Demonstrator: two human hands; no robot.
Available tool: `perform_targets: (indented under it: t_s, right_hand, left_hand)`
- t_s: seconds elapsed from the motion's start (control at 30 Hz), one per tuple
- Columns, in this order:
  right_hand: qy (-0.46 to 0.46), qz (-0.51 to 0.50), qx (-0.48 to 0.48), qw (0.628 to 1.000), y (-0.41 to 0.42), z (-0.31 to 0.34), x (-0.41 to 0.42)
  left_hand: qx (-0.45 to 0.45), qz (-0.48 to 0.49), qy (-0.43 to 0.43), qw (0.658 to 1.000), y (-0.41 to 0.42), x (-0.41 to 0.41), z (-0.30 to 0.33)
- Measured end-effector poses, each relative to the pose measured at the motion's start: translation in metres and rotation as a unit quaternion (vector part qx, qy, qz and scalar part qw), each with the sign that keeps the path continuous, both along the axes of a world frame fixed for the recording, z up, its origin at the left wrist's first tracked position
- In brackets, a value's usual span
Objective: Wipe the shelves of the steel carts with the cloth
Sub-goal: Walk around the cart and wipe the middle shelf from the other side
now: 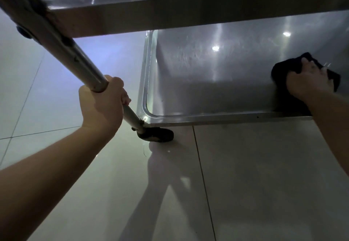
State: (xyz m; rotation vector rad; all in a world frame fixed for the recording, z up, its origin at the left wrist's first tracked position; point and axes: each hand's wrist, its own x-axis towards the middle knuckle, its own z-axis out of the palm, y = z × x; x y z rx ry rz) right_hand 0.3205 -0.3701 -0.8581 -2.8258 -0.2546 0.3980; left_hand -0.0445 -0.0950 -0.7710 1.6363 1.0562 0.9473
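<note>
A steel cart fills the upper part of the head view. Its bottom shelf (198,82) is a shallow steel tray with a raised rim, and a higher shelf (170,15) overhangs it. My right hand (309,82) presses a dark cloth (283,70) flat on the right side of the bottom shelf, fingers spread over it. My left hand (103,102) is wrapped around the cart's near-left steel post (62,44), just above the bottom shelf's corner.
A black caster wheel (156,135) sits under the near-left corner of the cart. Pale, glossy floor tiles (245,184) spread in front of and left of the cart, with my arms' shadows on them. The shelf's right end runs out of view.
</note>
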Motion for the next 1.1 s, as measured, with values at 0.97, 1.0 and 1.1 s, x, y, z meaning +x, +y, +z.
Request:
perform_targets:
  t_s: [0.97, 1.0, 1.1]
  right_hand:
    - [0.060, 0.457, -0.052, 0.886, 0.020, 0.004, -0.067]
    - [0.057, 0.457, -0.051, 0.886, 0.018, 0.005, -0.067]
    - [0.036, 0.454, -0.031, 0.890, 0.018, 0.004, -0.072]
  left_hand:
    - [-0.044, 0.029, 0.089, 0.995, -0.003, -0.005, 0.007]
    - [-0.048, 0.028, 0.098, 0.994, -0.003, -0.007, 0.008]
    - [-0.034, 0.011, 0.142, 0.989, -0.002, -0.014, 0.014]
